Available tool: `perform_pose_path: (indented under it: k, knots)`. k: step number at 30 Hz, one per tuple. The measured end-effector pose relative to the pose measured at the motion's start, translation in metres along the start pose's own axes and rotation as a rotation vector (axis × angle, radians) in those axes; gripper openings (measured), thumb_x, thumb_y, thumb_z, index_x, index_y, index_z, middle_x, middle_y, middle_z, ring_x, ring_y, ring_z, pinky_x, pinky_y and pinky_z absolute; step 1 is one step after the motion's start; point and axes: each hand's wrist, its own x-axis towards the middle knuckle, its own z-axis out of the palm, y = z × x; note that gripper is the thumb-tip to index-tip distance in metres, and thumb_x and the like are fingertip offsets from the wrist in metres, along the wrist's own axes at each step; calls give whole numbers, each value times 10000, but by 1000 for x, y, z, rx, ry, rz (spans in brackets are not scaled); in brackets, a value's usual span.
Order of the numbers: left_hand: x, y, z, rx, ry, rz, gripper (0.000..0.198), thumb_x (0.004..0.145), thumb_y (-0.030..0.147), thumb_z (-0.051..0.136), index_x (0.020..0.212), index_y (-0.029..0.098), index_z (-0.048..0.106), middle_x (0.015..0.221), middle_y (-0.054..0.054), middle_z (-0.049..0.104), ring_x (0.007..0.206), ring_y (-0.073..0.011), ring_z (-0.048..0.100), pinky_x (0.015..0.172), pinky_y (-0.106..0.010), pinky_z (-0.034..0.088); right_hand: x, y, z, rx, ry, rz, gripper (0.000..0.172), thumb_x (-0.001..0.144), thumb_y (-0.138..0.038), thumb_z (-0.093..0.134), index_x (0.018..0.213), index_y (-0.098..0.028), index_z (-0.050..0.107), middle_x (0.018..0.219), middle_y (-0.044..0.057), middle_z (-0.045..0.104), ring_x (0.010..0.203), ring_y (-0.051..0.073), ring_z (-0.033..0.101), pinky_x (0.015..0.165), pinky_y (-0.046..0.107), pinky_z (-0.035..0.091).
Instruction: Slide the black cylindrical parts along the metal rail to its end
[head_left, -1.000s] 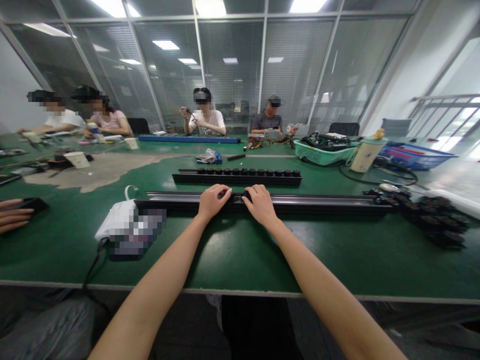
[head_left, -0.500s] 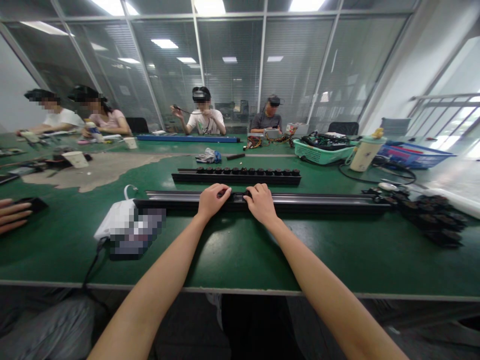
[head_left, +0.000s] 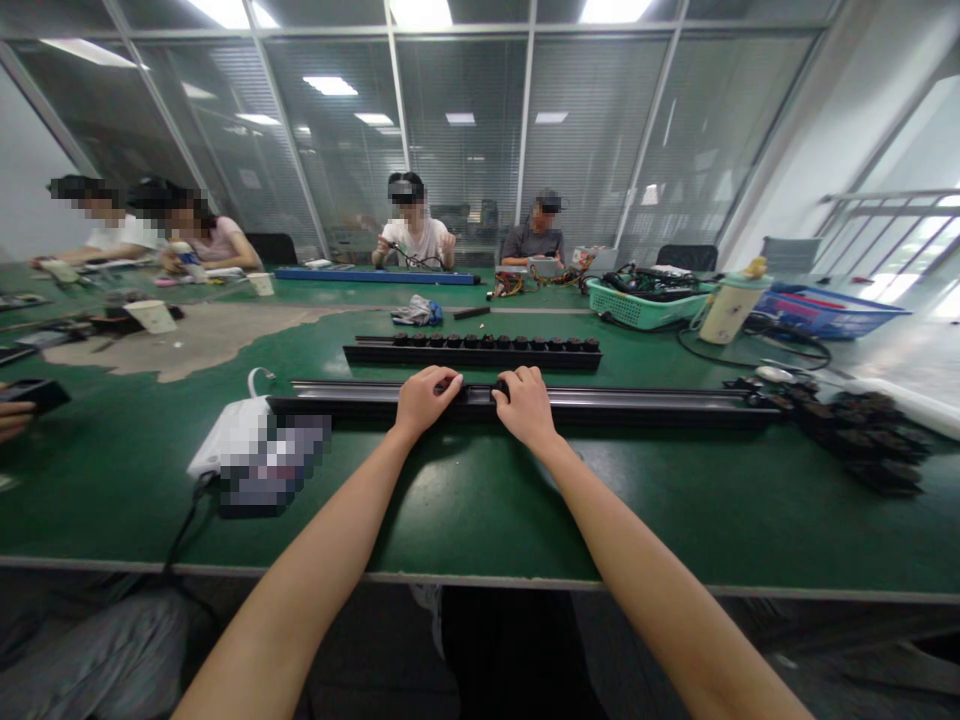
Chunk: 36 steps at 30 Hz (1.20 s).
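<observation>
A long black rail (head_left: 645,402) lies crosswise on the green table (head_left: 465,520). Over its middle are both my hands, a small gap apart. My left hand (head_left: 427,398) has its fingers closed around a small dark part at the rail; the fingers mostly hide it. My right hand (head_left: 525,402) is curled in the same way on another small dark part, also largely covered. Behind them sits a shorter black rail (head_left: 472,358) carrying a row of several round black pieces.
Left are a white adapter (head_left: 229,440) and a blurred flat item (head_left: 277,465). A co-worker's hand (head_left: 15,415) holds a black block at the far left. Dark parts (head_left: 870,430) lie right; behind stand a green basket (head_left: 637,305) and a bottle (head_left: 727,308).
My right hand has shifted very slightly right; my left hand is almost unmoved. The co-worker's hand at the left edge now holds the black block. The person opposite has lowered a raised hand.
</observation>
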Motion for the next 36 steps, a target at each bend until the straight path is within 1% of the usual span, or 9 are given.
perform_pose_path:
  k: [7,12,16,24,27,31,36]
  knots:
    - [1,-1,1,-4,5,-4,301,992,472,551,936,246,741,947,-44,758,867,-205,693,802,-319,517,0,2,0,1,28,24,197,941,-217,575,1068,-180,721,1093,152,642,1132,320,496,960,447,457]
    - [1,-1,1,-11,5,5,288,993,461,561,927,245,741,937,-39,756,855,-200,693,795,-313,511,0,2,-2,-1,23,30,194,938,-219,584,1060,-165,725,1092,156,653,1133,320,499,963,437,455]
    - [1,-2,1,-4,12,3,290,993,468,565,926,248,743,935,-33,756,851,-195,693,780,-305,505,-1,1,-3,-16,29,51,188,938,-219,581,1052,-178,724,1086,153,659,1114,317,503,963,445,443]
    - [1,-1,1,-2,3,-2,308,996,479,551,935,243,738,942,-42,757,863,-200,692,781,-310,507,-4,-7,-1,-90,17,91,222,959,-237,544,1101,-157,694,1122,178,646,1135,324,497,963,442,421]
    - [1,0,0,-2,2,2,313,996,480,549,935,239,738,943,-42,755,862,-200,689,786,-311,506,-5,-8,-1,-129,15,136,242,970,-298,569,1134,-156,676,1142,177,637,1135,321,497,949,430,418]
    - [1,1,0,-1,0,-5,308,994,466,553,931,229,739,934,-42,750,854,-195,681,763,-304,504,-5,-6,-2,-191,5,196,349,965,-435,620,1141,-140,680,1161,181,631,1146,329,491,952,428,408]
    - [1,0,1,-13,-4,-6,310,995,473,553,940,232,740,943,-42,751,855,-196,679,748,-300,506,-4,-1,-1,-202,-14,224,379,967,-483,613,1098,-141,711,1157,185,650,1141,338,488,964,445,383]
